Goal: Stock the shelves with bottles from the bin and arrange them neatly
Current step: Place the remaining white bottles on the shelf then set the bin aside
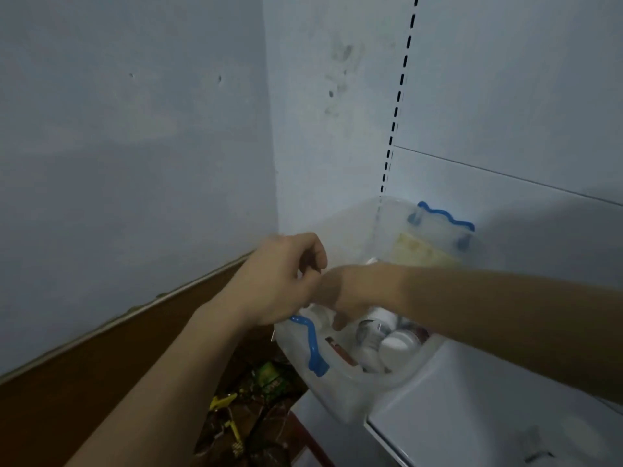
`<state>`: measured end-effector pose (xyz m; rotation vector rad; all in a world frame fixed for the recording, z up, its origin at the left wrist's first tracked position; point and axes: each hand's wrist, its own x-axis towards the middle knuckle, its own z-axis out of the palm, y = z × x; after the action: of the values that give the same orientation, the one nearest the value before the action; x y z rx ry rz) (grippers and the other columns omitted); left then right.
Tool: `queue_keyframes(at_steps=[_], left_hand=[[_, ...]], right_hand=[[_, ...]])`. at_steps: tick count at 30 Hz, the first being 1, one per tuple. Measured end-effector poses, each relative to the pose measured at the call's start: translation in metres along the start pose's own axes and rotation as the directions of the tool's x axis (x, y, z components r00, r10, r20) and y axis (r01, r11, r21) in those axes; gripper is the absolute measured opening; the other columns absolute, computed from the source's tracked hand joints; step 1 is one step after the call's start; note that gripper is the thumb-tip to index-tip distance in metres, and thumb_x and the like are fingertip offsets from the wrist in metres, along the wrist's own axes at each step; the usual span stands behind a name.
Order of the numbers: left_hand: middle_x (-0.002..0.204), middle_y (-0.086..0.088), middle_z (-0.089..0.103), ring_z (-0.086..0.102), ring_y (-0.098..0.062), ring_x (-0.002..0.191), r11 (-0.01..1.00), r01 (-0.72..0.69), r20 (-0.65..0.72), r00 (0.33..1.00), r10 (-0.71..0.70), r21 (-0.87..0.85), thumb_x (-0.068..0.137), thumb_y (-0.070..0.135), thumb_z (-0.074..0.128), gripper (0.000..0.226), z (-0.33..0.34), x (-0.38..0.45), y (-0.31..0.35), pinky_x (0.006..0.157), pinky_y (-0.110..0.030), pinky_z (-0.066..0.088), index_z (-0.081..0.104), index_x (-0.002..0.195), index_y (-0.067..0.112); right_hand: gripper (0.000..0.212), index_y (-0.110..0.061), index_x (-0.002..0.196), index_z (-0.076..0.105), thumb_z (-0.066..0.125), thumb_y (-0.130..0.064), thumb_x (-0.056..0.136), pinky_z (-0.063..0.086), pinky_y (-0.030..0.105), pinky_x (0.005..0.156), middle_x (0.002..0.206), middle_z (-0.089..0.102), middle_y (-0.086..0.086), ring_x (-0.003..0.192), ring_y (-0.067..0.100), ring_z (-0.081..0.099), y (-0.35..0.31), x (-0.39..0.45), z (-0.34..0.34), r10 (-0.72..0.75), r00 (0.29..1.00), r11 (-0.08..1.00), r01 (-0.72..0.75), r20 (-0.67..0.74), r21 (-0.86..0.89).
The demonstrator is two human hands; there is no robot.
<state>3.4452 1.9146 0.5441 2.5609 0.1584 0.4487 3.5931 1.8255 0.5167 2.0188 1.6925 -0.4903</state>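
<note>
Translucent plastic forms the bin (340,389), a soft-cornered tub with wavy blue latch handles, one at its near left end (312,345) and one at the far end (445,215). It sits on a smooth white shelf (472,416), pushed into the corner where a pale, smudged wall (135,129) meets the shelving's flat white back panel (505,96). A slotted upright (399,96), its dark slots running in a dashed line, rises from just behind the bin.

Inside the bin lie several small bottles (374,335), rounded, with white caps and printed labels, heaped together at the near end; a yellowish flat sheet (418,252) leans against the far wall. The bin's near end overhangs the shelf's left edge. Below that edge a gap drops to a dark floor strewn with green and yellow litter (259,392), beside a brown skirting board (101,358). A second white surface (488,433) with a straight front lip lies to the right and lower.

The left hand (279,281) hovers above the bin's near rim, fingers curled in loosely; whether it pinches anything I cannot tell. The right hand (340,298) reaches across into the bin, fingers bent down among the bottles, mostly hidden behind the left hand, so its grip cannot be made out.
</note>
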Motion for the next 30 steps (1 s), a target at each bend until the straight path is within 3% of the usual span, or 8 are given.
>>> queue_keyframes(at_steps=[4,6,10,15,18,22,27,30], left_hand=[[0.088,0.010,0.062,0.060,-0.007,0.081,0.998,-0.005,-0.080,0.997,0.001,-0.061,0.088,0.014,0.060,0.015,0.003,-0.001,-0.004,0.073,-0.033,0.056,0.058,0.098,0.026],[0.092,0.012,0.061,0.060,-0.005,0.085,0.995,0.020,-0.119,0.992,-0.032,-0.100,0.088,0.019,0.061,0.017,0.004,0.000,-0.005,0.078,-0.035,0.056,0.056,0.103,0.027],[0.105,0.013,0.060,0.060,-0.004,0.098,0.979,0.088,-0.172,0.978,-0.120,-0.183,0.078,0.049,0.057,0.055,0.004,0.003,-0.002,0.089,-0.036,0.056,0.048,0.128,0.028],[0.142,0.004,0.051,0.055,-0.007,0.117,0.991,0.106,-0.054,0.992,-0.111,-0.083,0.075,0.065,0.069,0.099,0.005,0.019,0.005,0.092,-0.029,0.050,0.024,0.155,0.026],[0.125,0.010,0.063,0.063,-0.006,0.103,0.996,0.048,-0.049,0.997,-0.052,-0.081,0.073,0.062,0.075,0.091,0.011,0.024,0.012,0.088,-0.036,0.057,0.034,0.147,0.027],[0.110,0.010,0.065,0.065,-0.009,0.086,0.999,0.019,-0.133,0.991,-0.025,-0.046,0.081,0.052,0.074,0.072,0.018,0.023,0.010,0.080,-0.037,0.060,0.041,0.139,0.028],[0.100,0.008,0.064,0.063,-0.011,0.077,0.999,0.023,-0.172,0.985,-0.029,-0.037,0.084,0.046,0.074,0.053,0.019,0.018,0.007,0.071,-0.030,0.057,0.046,0.125,0.029],[0.090,0.011,0.062,0.062,-0.010,0.072,0.999,0.037,-0.174,0.984,-0.037,-0.003,0.084,0.048,0.073,0.043,0.020,0.018,0.007,0.067,-0.032,0.057,0.047,0.114,0.031]], right_hand=[[0.055,-0.029,0.144,0.045,0.067,-0.037,0.094,0.044,0.038,0.098,0.138,0.049,0.002,0.123,0.022,0.050,0.004,0.010,0.010,-0.045,0.998,0.997,0.047,0.043,-0.065],[0.049,-0.027,0.140,0.047,0.065,-0.034,0.095,0.046,0.037,0.097,0.132,0.053,0.002,0.121,0.027,0.054,0.008,0.008,0.003,0.039,0.999,0.999,-0.040,0.029,0.019],[0.037,-0.026,0.116,0.053,0.073,-0.037,0.087,0.051,0.035,0.077,0.097,0.060,-0.006,0.091,0.022,0.062,0.033,-0.009,-0.018,0.060,0.970,0.951,0.017,-0.235,0.310],[0.029,-0.018,0.120,0.060,0.071,-0.015,0.093,0.060,0.036,0.070,0.115,0.065,0.010,0.086,0.025,0.071,0.055,-0.066,-0.036,0.080,0.907,0.628,0.277,-0.414,0.727],[0.033,-0.015,0.126,0.058,0.068,-0.016,0.094,0.060,0.043,0.080,0.119,0.066,0.010,0.102,0.036,0.069,0.055,-0.092,-0.037,0.071,0.859,0.516,0.404,-0.507,0.756],[0.044,-0.018,0.136,0.052,0.068,-0.014,0.095,0.061,0.045,0.086,0.127,0.063,0.007,0.104,0.031,0.071,0.052,-0.110,-0.034,0.076,0.840,0.452,0.451,-0.537,0.770],[0.044,-0.027,0.134,0.052,0.066,-0.009,0.096,0.061,0.038,0.085,0.127,0.062,0.003,0.101,0.024,0.071,0.067,-0.107,-0.029,0.159,0.909,0.516,0.255,-0.384,0.818],[0.037,-0.029,0.130,0.054,0.067,-0.026,0.095,0.052,0.026,0.081,0.125,0.061,0.002,0.093,0.015,0.063,0.081,-0.082,-0.023,0.245,0.941,0.863,-0.101,-0.235,0.496]])
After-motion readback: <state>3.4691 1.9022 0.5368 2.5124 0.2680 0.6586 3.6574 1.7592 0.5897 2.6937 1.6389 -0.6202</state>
